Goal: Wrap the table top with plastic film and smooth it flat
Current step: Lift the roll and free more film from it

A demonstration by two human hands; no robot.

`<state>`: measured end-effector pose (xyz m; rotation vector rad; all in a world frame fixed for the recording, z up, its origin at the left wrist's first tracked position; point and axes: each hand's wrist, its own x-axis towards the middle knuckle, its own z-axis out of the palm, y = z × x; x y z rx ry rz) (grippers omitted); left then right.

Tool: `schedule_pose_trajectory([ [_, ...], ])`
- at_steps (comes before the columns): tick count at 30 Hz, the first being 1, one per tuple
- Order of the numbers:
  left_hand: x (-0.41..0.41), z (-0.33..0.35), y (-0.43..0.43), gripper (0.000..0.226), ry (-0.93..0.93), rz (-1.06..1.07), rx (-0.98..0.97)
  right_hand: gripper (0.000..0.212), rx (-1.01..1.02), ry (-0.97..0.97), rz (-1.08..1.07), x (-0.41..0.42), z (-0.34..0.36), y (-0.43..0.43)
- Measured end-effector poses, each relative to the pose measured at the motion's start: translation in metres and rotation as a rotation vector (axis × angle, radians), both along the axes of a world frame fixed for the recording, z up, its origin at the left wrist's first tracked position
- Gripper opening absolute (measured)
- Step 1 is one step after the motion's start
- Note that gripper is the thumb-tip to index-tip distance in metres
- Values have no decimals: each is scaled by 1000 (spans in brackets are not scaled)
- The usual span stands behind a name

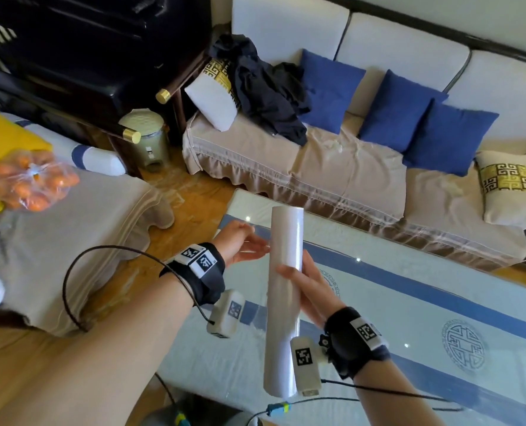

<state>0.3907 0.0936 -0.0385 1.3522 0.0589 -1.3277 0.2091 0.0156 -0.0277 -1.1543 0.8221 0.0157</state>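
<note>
A long white roll of plastic film stands nearly upright above the near left corner of the table top, a glossy pale surface with blue bands and round emblems. My right hand grips the roll around its middle from the right side. My left hand reaches to the roll's upper left side, fingers spread and touching or nearly touching the film; I cannot tell whether it pinches a loose edge. Both wrists wear black straps with tags and cabled white boxes.
A beige-covered sofa with blue cushions and dark clothes runs behind the table. At left, a covered seat holds a bag of oranges. A small bin stands by a dark cabinet. Wooden floor lies between.
</note>
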Motion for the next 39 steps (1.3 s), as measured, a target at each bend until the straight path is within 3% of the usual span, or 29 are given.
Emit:
schedule_pose_trajectory([
  [3, 6, -18, -2, 38, 129, -30, 28, 58, -12, 24, -30, 9, -14, -12],
  [5, 6, -34, 2, 68, 159, -162, 76, 58, -6, 55, -65, 15, -27, -16],
  [7, 1, -48, 5, 78, 144, -328, 95, 62, 6, 99, -104, 23, -41, -18],
  [10, -7, -68, 2, 52, 29, -421, 74, 73, 11, 165, -143, 35, -64, -22],
  [14, -3, -103, 0, 17, -68, -257, 87, 70, 41, 205, -146, 51, -101, -23],
  [19, 10, -160, 9, 17, -27, -132, 166, 71, 280, 130, -241, 62, -153, -21],
  [22, 18, -199, 17, 11, -27, -97, 239, 64, 476, 122, -281, 62, -191, -17],
  [25, 16, -237, 27, 19, 48, -119, 268, 56, 553, 163, -294, 55, -231, -8],
  [27, 14, -256, 35, 37, 189, -178, 258, 50, 522, 202, -287, 50, -254, -5],
  [30, 14, -280, 49, 56, 337, -424, 220, 64, 362, 231, -305, 49, -285, -6],
  [32, 12, -299, 57, 49, 320, -579, 193, 65, 348, 233, -351, 50, -307, -6],
  [35, 3, -329, 69, 18, 331, -625, 179, 55, 390, 267, -407, 45, -334, -2],
  [39, -9, -359, 83, 16, 394, -581, 191, 58, 382, 280, -378, 30, -355, 6],
])
